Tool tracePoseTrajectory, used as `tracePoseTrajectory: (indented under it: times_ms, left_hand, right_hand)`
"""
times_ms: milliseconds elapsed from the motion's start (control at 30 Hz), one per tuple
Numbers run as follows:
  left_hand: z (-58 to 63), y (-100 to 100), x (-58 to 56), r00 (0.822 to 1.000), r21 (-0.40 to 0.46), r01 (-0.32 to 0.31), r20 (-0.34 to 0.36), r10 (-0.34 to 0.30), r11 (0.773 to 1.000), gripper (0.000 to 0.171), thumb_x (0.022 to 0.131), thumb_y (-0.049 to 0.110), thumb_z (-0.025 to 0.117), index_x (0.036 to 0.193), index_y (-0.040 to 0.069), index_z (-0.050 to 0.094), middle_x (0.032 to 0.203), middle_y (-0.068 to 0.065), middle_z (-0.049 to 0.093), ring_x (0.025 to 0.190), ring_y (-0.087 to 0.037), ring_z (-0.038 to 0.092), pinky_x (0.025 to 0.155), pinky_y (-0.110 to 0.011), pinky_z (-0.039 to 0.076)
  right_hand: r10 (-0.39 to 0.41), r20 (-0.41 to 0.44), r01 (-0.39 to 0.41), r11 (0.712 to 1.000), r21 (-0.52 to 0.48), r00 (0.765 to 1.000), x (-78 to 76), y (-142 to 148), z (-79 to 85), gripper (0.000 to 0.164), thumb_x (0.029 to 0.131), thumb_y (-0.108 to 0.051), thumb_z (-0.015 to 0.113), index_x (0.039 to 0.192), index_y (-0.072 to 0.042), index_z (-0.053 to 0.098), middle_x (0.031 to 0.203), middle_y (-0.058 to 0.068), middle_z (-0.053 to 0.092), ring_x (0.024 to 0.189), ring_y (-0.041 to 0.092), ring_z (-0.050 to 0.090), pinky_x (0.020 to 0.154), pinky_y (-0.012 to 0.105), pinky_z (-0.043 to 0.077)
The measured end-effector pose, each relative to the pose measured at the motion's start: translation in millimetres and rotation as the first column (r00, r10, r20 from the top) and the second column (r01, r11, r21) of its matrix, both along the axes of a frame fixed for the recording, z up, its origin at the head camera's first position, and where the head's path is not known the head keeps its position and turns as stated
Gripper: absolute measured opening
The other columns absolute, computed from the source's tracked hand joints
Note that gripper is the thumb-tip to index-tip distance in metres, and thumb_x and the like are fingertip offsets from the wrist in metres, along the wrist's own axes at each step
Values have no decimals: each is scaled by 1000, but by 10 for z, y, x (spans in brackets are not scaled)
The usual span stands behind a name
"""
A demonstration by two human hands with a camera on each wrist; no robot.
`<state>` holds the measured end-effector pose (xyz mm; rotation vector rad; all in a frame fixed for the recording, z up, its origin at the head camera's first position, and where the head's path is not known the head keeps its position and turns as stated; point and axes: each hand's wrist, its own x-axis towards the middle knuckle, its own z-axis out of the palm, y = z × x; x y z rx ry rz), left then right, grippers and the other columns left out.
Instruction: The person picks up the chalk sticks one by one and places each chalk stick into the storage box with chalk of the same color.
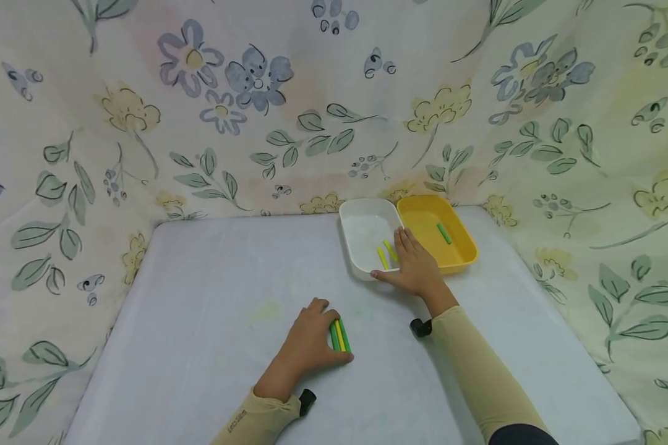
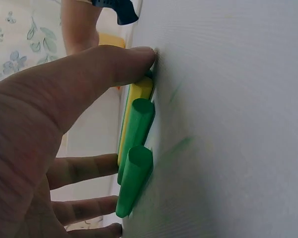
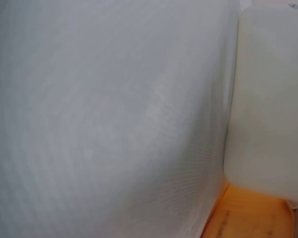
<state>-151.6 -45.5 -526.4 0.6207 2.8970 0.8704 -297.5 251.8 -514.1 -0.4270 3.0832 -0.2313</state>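
Observation:
My left hand (image 1: 308, 340) is low over the table around a row of green crayons (image 2: 136, 173) and a yellow crayon (image 1: 341, 337). Its thumb sits at their near ends and its fingers at the far ends. Over the front right corner of a white tray (image 1: 346, 238), my right hand (image 1: 414, 266) has its fingers straight and thumb spread, with no crayon seen in it. Two yellow crayons (image 1: 382, 258) lie in that tray beside the hand. Inside the yellow tray (image 1: 463, 238) lies one green crayon (image 1: 443, 233). The right wrist view shows the trays but not the hand.
The trays stand side by side at the back of the white-covered table (image 1: 217, 296), against a flowered cloth backdrop (image 1: 289, 74). Faint green smudges (image 2: 181, 145) mark the tablecloth near the left hand. Black wrist devices (image 1: 420, 327) sit at both sleeves.

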Motion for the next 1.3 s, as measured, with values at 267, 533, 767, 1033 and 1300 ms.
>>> tracePoseTrajectory:
  times_ms: [267, 533, 767, 1033, 1300]
  left_hand:
    - [44, 5, -18, 1000, 6, 0, -4, 0, 1000, 74, 71, 57, 92, 123, 8, 76, 143, -15, 62, 129, -35, 60, 103, -52, 55]
    - [84, -26, -52, 999, 52, -26, -35, 28, 998, 78, 71, 59, 93, 126, 6, 76, 141, -13, 65, 123, -32, 66, 101, -49, 57]
    - [29, -22, -50, 998, 29, -25, -58, 26, 999, 78, 69, 62, 93, 123, 8, 78, 138, -11, 67, 121, -33, 66, 98, -49, 57]
    - [-2, -25, -25, 996, 26, -20, -87, 22, 999, 78, 69, 61, 93, 123, 7, 78, 137, -12, 67, 122, -33, 66, 100, -51, 57]
    - [97, -124, -42, 995, 52, -53, -87, 58, 997, 80, 70, 61, 93, 126, 6, 76, 138, -14, 66, 124, -36, 65, 103, -55, 55]
  right_hand:
    - [-4, -4, 4, 1000, 12, 1000, -23, 7, 18, 137, 80, -102, 38, 170, -3, 3, 180, 12, 0, 168, 28, -2, 135, 49, 15]
    - [17, -18, -16, 1000, 7, 1000, -50, -5, 91, 136, 82, -100, 40, 169, -1, 3, 179, 13, 0, 168, 29, -2, 135, 49, 14]
    - [6, -3, -6, 1000, -3, 1000, -18, -13, 63, 136, 82, -99, 42, 170, -3, 3, 180, 12, 0, 168, 29, -2, 135, 50, 15]
    - [-3, 11, 3, 1000, -6, 1000, 7, -26, 30, 135, 82, -99, 41, 170, -4, 2, 180, 11, -1, 168, 28, -2, 135, 50, 16]
    - [-20, 27, 21, 1000, -9, 999, 22, -29, 40, 136, 81, -100, 39, 170, -4, 0, 180, 10, -3, 168, 28, -3, 135, 50, 15]
